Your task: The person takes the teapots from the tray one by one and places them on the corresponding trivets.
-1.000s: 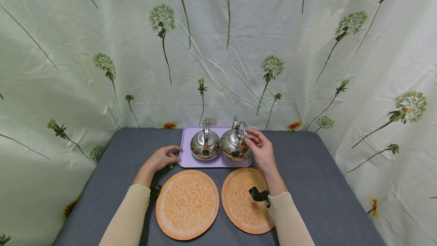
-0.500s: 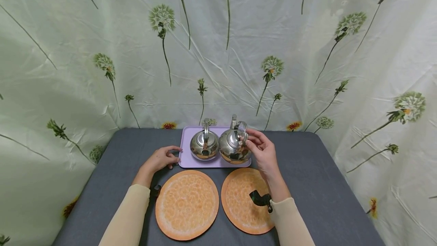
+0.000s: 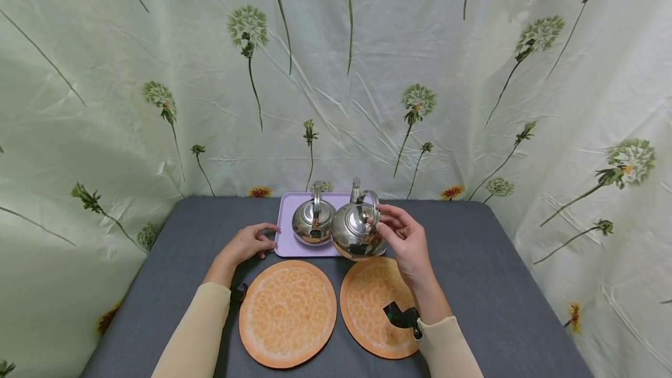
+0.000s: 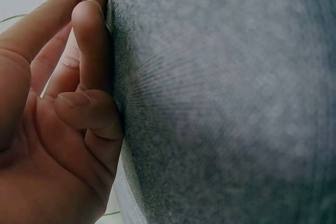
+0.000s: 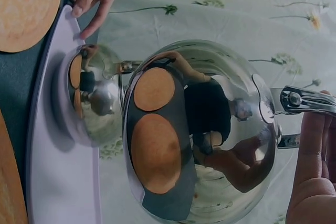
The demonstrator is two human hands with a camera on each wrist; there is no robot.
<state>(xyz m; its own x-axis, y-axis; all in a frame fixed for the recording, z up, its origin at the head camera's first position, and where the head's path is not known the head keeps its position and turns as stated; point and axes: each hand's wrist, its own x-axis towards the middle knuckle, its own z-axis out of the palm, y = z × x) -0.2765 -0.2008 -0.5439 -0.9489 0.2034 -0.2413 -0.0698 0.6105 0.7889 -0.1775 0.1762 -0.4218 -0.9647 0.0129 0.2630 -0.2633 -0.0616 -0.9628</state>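
Observation:
My right hand [image 3: 406, 238] grips the upright hoop handle of a shiny steel kettle [image 3: 346, 238]. Raised, this kettle overlaps the front edge of the lilac tray [image 3: 285, 238] in the head view. Its round body [image 5: 210, 129] fills much of the right wrist view, mirroring the scene. A second steel kettle [image 3: 303, 227] stands on the tray, its handle up. At the tray's left rim, my left hand [image 3: 248, 244] rests with thumb and index fingertips touching the edge, a little apart along it. The left wrist view shows its other fingers [image 4: 93, 35] loosely bent, low by the table.
Two round orange placemats, a left one [image 3: 287, 314] and a right one [image 3: 367, 308], lie in front of the tray on the grey-clothed table [image 3: 488, 290]. A white curtain [image 3: 341, 98] with dandelion prints hangs behind and around the table.
My right hand has lifted its kettle and brought it toward me and slightly left, past the tray's front edge. My left hand and the second kettle have stayed put.

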